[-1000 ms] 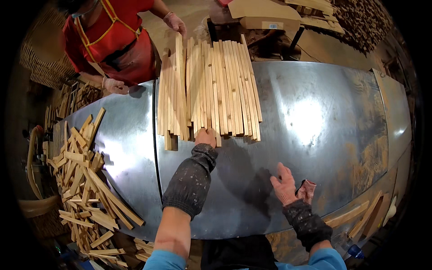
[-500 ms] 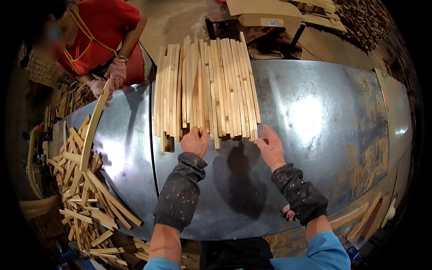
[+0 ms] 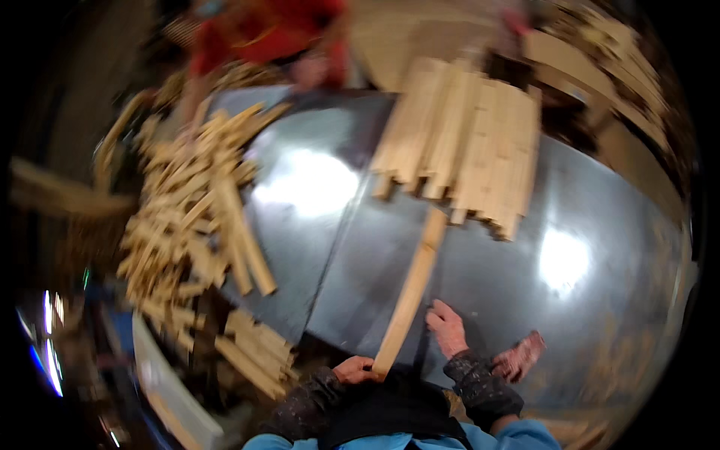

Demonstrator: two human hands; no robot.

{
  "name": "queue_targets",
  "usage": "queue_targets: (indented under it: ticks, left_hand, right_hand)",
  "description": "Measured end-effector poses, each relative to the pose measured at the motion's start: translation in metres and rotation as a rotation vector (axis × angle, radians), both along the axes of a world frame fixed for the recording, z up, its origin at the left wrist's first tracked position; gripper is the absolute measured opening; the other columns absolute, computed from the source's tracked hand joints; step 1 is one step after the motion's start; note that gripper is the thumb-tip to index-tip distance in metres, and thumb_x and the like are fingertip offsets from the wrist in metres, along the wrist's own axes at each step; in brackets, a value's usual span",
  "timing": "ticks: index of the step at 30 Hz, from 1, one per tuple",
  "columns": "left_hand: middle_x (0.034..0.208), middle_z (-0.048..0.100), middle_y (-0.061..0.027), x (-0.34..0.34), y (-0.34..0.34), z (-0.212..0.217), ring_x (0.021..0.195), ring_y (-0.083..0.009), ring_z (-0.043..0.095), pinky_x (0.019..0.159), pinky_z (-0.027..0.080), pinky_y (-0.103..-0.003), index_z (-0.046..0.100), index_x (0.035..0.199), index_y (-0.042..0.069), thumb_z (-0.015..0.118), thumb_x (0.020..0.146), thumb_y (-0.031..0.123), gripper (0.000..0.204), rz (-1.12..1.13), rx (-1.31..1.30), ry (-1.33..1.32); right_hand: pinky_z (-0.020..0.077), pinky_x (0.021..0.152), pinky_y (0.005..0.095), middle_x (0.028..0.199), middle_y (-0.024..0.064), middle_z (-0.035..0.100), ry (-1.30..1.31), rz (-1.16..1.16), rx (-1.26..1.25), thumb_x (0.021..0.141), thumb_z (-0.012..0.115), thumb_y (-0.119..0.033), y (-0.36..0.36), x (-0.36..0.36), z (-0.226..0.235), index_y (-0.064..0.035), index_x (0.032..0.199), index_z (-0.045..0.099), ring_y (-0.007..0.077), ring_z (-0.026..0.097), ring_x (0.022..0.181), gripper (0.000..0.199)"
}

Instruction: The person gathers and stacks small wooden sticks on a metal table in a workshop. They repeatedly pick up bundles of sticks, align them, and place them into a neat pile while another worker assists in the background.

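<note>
My left hand (image 3: 354, 370), low in the picture, is closed on the near end of a long flat wooden strip (image 3: 411, 289). The strip slants away over the metal table, its far end just short of the stack of wooden strips (image 3: 487, 142). To the right of that strip, my right hand (image 3: 448, 330) hovers over or rests on the tabletop, thumb and fingers apart, nothing in it. A reddish stained work glove (image 3: 519, 356) lies beside my right sleeve.
A loose heap of wood pieces (image 3: 202, 202) covers the table's left end. Behind it stands a co-worker in red (image 3: 270, 30), blurred, one arm reaching to the heap. More strips (image 3: 255, 352) lie below the table's left front edge. Cardboard (image 3: 562, 64) is at the far right.
My hands have drawn back from the stack toward my body, the left now with a strip in it. The view has swung left. The co-worker's long strip no longer shows in their hands.
</note>
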State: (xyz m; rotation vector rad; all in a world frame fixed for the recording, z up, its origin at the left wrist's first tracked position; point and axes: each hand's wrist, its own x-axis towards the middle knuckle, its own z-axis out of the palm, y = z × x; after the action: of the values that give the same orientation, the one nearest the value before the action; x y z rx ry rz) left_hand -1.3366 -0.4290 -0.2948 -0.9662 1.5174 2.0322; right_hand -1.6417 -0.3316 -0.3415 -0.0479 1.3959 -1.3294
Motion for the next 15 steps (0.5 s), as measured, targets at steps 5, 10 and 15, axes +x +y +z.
queue_targets:
  ticks: [5,10,15]
  left_hand:
    - [0.094,0.069,0.0051,0.135,0.047,0.026,0.075,-0.0056,0.056,0.066,0.048,-0.026,0.075,0.127,0.008,0.074,0.100,0.023,0.030,0.242,0.237,-0.175]
    - [0.115,0.074,-0.0007,0.212,0.125,0.018,0.093,-0.0088,0.066,0.082,0.058,-0.030,0.066,0.140,0.006,0.070,0.105,0.021,0.039,0.698,0.279,-0.135]
    - [0.104,0.078,-0.0097,0.254,0.024,0.122,0.085,-0.0184,0.072,0.076,0.059,-0.033,0.075,0.110,0.000,0.065,0.101,0.012,0.018,1.102,-0.407,-0.042]
  right_hand:
    - [0.0469,0.068,0.0257,0.098,-0.0014,0.066,0.014,0.133,0.072,0.095,0.068,-0.008,-0.001,0.051,-0.003,0.0052,0.143,0.059,0.0087,0.054,0.077,0.050]
    - [0.0471,0.064,0.0261,0.099,-0.0006,0.067,0.110,0.408,0.057,0.096,0.067,-0.006,-0.009,0.046,-0.030,0.0036,0.148,0.056,0.0093,0.055,0.074,0.054]
    - [0.0451,0.064,0.0268,0.088,-0.0008,0.063,0.251,0.397,0.079,0.097,0.068,-0.011,-0.030,0.053,-0.017,0.0032,0.138,0.062,0.0101,0.055,0.073,0.044]
